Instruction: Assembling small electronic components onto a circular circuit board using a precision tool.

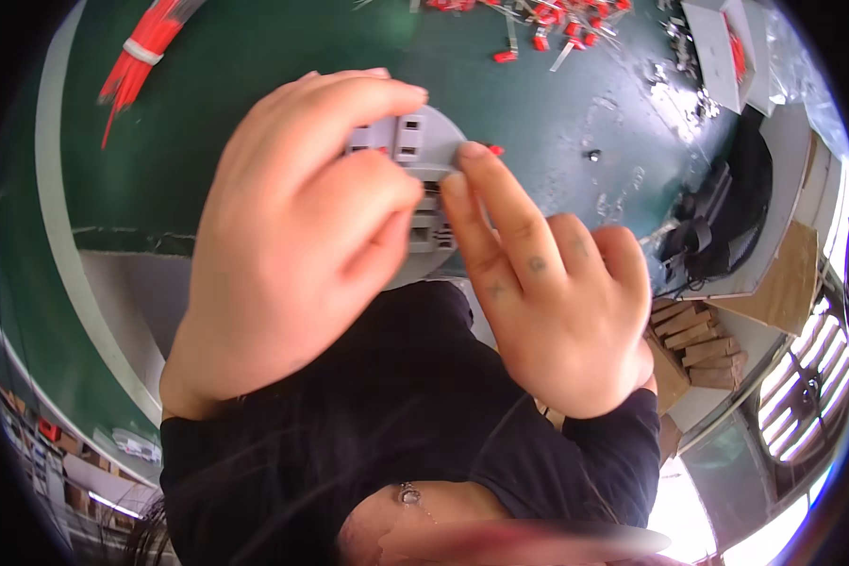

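A round light-grey plastic part [436, 135] with rectangular slots lies between my hands at the front edge of the green table. My left hand [297, 217] curls over its left side with the fingers bent, hiding much of it. Against the right side, my right hand [557, 292] presses two fingertips, while its other two fingers are folded; the thumb is hidden. Something small and red shows in a slot beside the left fingers. What lies under my left fingertips cannot be made out.
A bundle of red wires [146, 49] tied with a white band lies at the far left. Several small red-ended parts with metal leads [566, 24] are heaped at the back. Small metal pieces, a white box [712, 52] and a black bundle [717, 217] are on the right.
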`<state>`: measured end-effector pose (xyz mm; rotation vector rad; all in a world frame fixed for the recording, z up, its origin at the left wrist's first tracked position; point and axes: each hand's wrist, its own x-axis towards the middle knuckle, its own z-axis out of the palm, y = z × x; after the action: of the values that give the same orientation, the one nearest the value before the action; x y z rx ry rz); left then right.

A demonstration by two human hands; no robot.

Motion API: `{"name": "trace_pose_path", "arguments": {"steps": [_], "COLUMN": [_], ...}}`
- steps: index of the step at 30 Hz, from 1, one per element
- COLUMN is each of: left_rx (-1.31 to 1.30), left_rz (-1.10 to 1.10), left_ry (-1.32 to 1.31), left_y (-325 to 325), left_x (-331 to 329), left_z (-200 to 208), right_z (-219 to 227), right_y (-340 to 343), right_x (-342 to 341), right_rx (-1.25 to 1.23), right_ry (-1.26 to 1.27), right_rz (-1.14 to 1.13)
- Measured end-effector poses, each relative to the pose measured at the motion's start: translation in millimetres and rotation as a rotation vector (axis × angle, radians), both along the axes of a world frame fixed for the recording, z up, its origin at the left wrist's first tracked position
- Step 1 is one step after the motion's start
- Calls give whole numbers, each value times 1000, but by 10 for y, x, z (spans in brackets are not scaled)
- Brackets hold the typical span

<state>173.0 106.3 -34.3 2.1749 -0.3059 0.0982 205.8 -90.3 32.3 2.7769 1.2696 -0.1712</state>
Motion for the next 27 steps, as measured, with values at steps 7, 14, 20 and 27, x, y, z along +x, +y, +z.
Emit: {"name": "trace_pose_path", "arguments": {"steps": [7,14,20,27], "left_rx": [-65,-22,-50,-67], "left_rz": [-23,13,56,48], "left_ry": [-34,-51,-56,-73], "left_y": [-7,-10,-75,-59], "left_x": [-55,-57,-82,-82], "left_z": [-123,-117,-143,-163], "right_z": [-477,-451,-461,-560], "right_y": [-964,-473,-276,-234], "right_x": [332,142,54,-70], "right_rx": [400,818,711,749], "right_ry": [41,136,202,142], "right_rz": [-225,-289,-137,-208]}}
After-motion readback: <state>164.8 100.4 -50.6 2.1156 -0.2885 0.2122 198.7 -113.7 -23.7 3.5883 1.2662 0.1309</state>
